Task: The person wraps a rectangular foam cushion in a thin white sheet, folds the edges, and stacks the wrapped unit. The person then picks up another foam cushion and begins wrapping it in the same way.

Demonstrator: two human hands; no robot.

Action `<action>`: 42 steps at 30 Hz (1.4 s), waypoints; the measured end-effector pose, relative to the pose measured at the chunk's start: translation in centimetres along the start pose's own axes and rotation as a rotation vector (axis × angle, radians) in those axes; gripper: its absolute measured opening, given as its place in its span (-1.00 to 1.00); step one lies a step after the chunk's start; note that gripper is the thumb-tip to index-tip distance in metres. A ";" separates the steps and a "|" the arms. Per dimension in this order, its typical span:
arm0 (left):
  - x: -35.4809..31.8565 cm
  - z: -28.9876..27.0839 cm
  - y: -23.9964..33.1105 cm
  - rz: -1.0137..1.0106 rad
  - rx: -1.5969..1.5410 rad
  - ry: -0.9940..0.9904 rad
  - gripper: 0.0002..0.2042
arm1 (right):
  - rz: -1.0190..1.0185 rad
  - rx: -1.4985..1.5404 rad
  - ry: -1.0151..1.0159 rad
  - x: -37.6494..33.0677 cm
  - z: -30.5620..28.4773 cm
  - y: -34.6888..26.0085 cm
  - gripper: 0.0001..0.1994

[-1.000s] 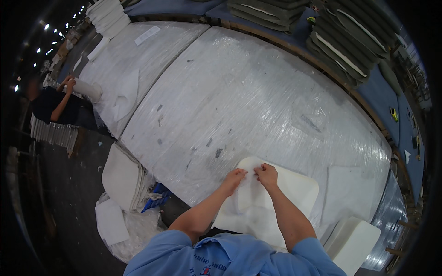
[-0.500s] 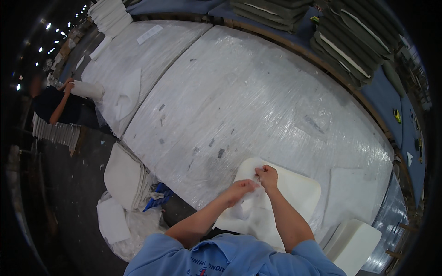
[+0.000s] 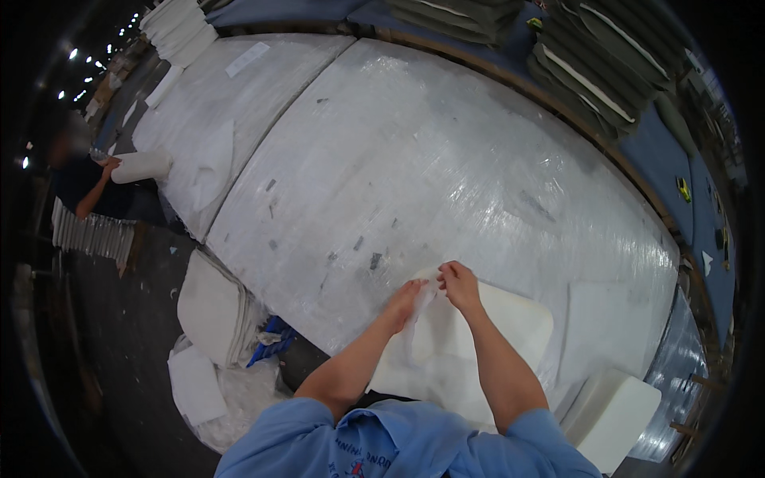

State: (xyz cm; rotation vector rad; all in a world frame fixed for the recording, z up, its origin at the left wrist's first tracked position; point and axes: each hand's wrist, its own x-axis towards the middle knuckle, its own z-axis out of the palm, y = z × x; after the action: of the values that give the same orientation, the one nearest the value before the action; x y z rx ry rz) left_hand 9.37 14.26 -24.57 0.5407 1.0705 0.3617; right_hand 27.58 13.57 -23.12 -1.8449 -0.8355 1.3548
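Observation:
A piece of thin clear plastic film (image 3: 413, 328) hangs from my left hand (image 3: 403, 306), whose fingers are closed on its upper edge. Just to the right, my right hand (image 3: 460, 287) is curled in a pinch at the same film, its fingertips a small gap from the left ones. Below both hands a white foam cushion (image 3: 516, 316) with rounded corners lies on the plastic-wrapped table (image 3: 446, 183), close to my body. The film and my forearms cover part of the cushion.
A thick white foam block (image 3: 617, 414) is at the near right, beside a flat white sheet (image 3: 598, 327). White pads (image 3: 209, 307) are stacked low at the left. Dark green pads (image 3: 590, 80) are piled on the far blue bench. Another person (image 3: 96, 187) holds a white roll at far left.
Both my hands have moved up and slightly apart, drawing the film into a longer hanging strip. The other person's white roll has shifted a little lower in view.

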 end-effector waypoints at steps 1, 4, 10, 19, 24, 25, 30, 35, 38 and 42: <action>0.2 -0.2 -0.4 -0.015 -0.019 -0.022 -0.48 | 0.044 -0.094 -0.070 0.2 0.1 0.6 -0.66; -2.0 0.6 0.9 -0.029 0.077 0.052 -0.39 | 0.281 0.321 -0.142 0.3 -1.8 -0.5 -0.57; -5.8 2.1 3.2 0.092 0.138 0.089 -0.44 | 0.233 0.301 -0.338 -6.4 -4.7 0.7 -0.44; -7.2 5.1 2.7 0.162 0.044 -0.117 -0.38 | 0.271 0.411 -0.237 -15.6 -1.1 3.6 -0.76; -8.1 1.1 2.9 0.110 0.504 -0.153 -0.32 | 0.195 0.438 -0.181 -16.1 -5.2 3.8 -0.80; -8.7 0.8 2.8 0.073 0.509 -0.207 -0.32 | 0.164 0.449 -0.214 -16.3 -6.2 3.6 -0.81; -9.2 1.5 -0.2 0.033 0.481 -0.561 -0.38 | 0.003 0.330 -0.351 -17.1 -9.5 2.2 -0.83; -9.0 4.2 -1.4 -0.141 0.586 -0.732 -0.55 | -0.060 0.419 -0.115 -17.5 -12.4 2.4 -0.75; -9.6 5.3 -2.2 -0.098 0.533 -0.653 -0.59 | 0.007 0.824 0.018 -19.6 -13.0 4.0 -0.54; -10.2 6.7 -3.2 -0.069 0.426 -0.601 -0.66 | 0.246 0.848 -0.109 -23.5 -10.4 9.3 -0.25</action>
State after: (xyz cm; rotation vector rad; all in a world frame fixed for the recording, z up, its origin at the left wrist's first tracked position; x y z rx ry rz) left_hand 11.01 4.66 -16.55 0.9195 0.5735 -0.1016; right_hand 32.65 -12.42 -16.40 -1.2219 -0.0240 1.6312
